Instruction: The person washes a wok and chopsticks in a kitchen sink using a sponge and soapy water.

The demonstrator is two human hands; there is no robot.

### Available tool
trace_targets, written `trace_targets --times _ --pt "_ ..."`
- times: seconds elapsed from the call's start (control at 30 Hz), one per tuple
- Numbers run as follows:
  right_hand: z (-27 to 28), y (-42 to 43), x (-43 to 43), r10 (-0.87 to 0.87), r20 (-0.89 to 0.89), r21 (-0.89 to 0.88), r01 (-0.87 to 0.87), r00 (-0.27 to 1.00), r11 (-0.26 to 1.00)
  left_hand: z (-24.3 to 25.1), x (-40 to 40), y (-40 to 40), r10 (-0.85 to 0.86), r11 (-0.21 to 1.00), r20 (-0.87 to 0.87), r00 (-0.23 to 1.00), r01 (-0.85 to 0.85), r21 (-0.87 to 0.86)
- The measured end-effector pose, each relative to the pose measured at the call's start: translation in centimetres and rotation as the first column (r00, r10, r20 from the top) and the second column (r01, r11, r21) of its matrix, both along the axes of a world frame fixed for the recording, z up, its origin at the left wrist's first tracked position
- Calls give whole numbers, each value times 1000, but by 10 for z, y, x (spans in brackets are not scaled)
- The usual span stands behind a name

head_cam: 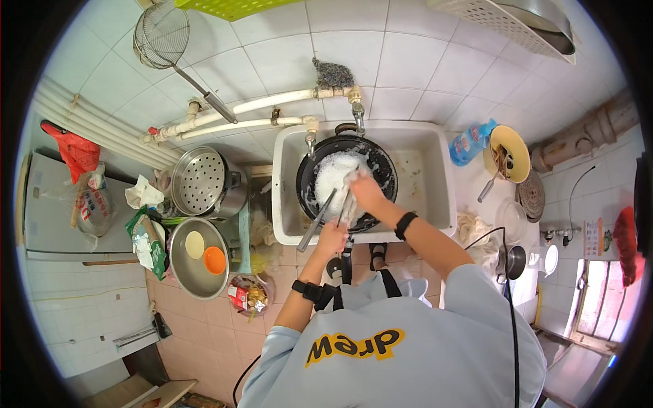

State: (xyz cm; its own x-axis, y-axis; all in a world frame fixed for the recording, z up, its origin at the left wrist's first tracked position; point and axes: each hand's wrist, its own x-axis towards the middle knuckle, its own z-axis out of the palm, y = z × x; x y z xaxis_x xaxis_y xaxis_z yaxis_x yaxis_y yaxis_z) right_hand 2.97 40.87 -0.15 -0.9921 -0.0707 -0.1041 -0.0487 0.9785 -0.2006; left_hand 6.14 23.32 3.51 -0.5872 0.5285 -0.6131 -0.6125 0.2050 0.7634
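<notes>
A black wok point(390, 173) full of white suds point(330, 176) sits in the left part of a white rectangular sink point(423, 148). Over the wok's near rim, my left hand point(332, 238) grips the lower end of a slim, foam-covered utensil point(346, 210). My right hand point(365, 191) is closed around its upper part, above the suds. Foam hides its fingertips, so whether they also hold a cloth cannot be made out. Left of my hands, a second utensil with a grey metal handle point(308, 234) leans across the wok's rim, its far end in the suds.
Two taps point(358, 120) reach over the sink's back edge. At left stand a steel steamer pot point(199, 181) and a steel basin point(178, 265) holding two small bowls. A blue bottle point(467, 145) and a yellow utensil holder point(515, 153) are at right. A wire skimmer point(162, 35) hangs on the wall.
</notes>
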Motion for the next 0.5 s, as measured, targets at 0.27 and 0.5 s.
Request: trace_targets --times 0.27,0.5 --pt "-3 40 -3 -650 -281 -712 301 706 635 20 1 -4 41 994 133 990 -53 90" --pt "-11 48 13 -739 -309 -884 106 598 455 19 11 8 -10 994 344 939 -29 107"
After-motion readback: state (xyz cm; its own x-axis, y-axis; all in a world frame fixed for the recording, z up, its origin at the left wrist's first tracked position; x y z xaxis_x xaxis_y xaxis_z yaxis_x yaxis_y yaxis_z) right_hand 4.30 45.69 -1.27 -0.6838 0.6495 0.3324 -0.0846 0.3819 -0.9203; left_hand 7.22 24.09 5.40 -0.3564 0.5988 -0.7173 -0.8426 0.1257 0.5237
